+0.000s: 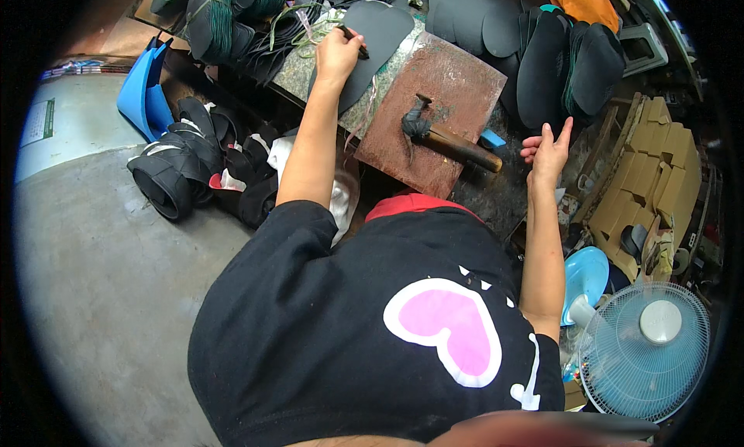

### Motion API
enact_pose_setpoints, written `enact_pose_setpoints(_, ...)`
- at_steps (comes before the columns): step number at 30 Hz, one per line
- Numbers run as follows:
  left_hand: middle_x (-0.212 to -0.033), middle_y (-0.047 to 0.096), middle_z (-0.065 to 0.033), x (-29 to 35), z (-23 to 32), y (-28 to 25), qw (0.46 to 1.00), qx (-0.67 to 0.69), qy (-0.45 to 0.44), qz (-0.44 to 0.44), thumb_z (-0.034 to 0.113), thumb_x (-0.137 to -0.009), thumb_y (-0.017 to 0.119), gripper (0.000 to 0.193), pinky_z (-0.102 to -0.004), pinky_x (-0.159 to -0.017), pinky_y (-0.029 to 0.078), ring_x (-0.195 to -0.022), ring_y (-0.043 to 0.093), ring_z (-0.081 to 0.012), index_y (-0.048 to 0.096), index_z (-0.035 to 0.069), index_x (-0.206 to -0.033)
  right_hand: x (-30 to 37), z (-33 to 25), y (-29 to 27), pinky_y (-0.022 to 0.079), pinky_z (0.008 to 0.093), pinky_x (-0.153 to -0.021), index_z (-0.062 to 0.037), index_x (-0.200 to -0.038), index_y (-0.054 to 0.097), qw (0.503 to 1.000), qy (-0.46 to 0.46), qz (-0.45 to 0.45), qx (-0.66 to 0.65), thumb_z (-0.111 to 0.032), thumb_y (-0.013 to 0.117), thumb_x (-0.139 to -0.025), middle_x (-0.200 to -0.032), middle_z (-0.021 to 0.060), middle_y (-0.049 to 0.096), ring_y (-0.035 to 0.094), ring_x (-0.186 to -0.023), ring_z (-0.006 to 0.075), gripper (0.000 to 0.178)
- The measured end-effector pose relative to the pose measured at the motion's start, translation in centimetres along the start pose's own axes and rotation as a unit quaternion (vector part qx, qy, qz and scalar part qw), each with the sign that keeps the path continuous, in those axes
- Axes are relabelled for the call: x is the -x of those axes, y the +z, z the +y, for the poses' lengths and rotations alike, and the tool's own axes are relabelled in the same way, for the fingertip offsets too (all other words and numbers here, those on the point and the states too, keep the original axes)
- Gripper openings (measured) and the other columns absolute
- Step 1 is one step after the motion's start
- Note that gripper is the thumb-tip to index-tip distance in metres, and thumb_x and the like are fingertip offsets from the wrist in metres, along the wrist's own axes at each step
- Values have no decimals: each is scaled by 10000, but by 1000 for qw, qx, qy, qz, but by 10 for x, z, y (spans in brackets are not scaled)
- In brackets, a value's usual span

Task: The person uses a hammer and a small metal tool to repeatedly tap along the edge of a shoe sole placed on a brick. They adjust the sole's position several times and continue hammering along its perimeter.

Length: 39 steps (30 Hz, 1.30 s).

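Observation:
My left hand [338,58] is closed around a short, narrow black piece [363,53] whose kind I cannot make out. It is over a dark grey sole-shaped sheet [377,38] on the far side of the worktop. My right hand [549,154] is open and holds nothing, its fingers stretched toward the bundled dark soles [540,79] at the right. Between my hands a hammer [463,148] with a wooden handle and black wrapping near its head lies on a reddish-brown board [442,71].
More soles tied with green cord [221,21] stand at the far left. A blue folded holder [145,91] and a heap of black strips [182,160] are on the left. Cardboard [647,168] and a fan [643,354] stand at right, and an orange cloth [585,4] lies at the back.

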<state>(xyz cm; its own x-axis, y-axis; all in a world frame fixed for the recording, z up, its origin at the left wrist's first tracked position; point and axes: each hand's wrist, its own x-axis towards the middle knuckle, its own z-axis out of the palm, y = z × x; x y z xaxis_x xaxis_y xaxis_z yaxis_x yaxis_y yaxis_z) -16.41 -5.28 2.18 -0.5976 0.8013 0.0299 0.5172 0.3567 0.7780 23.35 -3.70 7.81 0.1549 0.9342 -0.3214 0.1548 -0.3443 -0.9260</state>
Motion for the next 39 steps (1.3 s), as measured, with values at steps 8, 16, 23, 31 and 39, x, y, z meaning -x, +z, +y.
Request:
enact_pose_setpoints(8,-858,701,-209,4,18,16,984,-166,68,-10,284,-828,711,240,-481,-796,518,-847,674,-403,681,62,-914,39,-5,44,529,334,-794,-150,-1251,647,834,-362,-211,359,-278,728,-840,-920,70,680,644,-899,227,438)
enact_pose_setpoints(16,-781,698,-77,-6,17,-1,944,282,56,-159,79,-896,659,89,-264,-677,518,-731,671,-140,634,-6,-895,56,-4,57,516,378,-885,-122,-1142,679,732,-433,-270,453,-135,822,-680,-1099,69,621,602,-1061,271,483)
enact_pose_setpoints(23,-869,717,-79,18,82,-57,962,97,248,60,98,-920,675,70,-238,-730,513,-785,664,-120,656,32,-937,46,-15,50,487,354,-930,-93,-1230,650,789,-377,-307,376,-288,714,-850,-1160,97,641,594,-1104,275,431)
enact_pose_setpoints(31,-883,711,-132,44,131,-26,813,552,174,65,66,-941,635,46,-279,-791,544,-815,692,-185,620,26,-923,36,-24,63,517,289,-863,-89,-1447,386,928,-35,-361,-80,-254,605,-983,-1198,135,599,601,-1056,160,539)
enact_pose_setpoints(39,-941,708,-116,80,85,49,821,568,-52,-4,74,-966,595,74,-259,-757,514,-839,649,-129,550,47,-1018,2,-8,40,558,291,-591,-50,-1354,370,969,57,-175,-163,-155,669,-926,-864,52,582,618,-668,146,532)
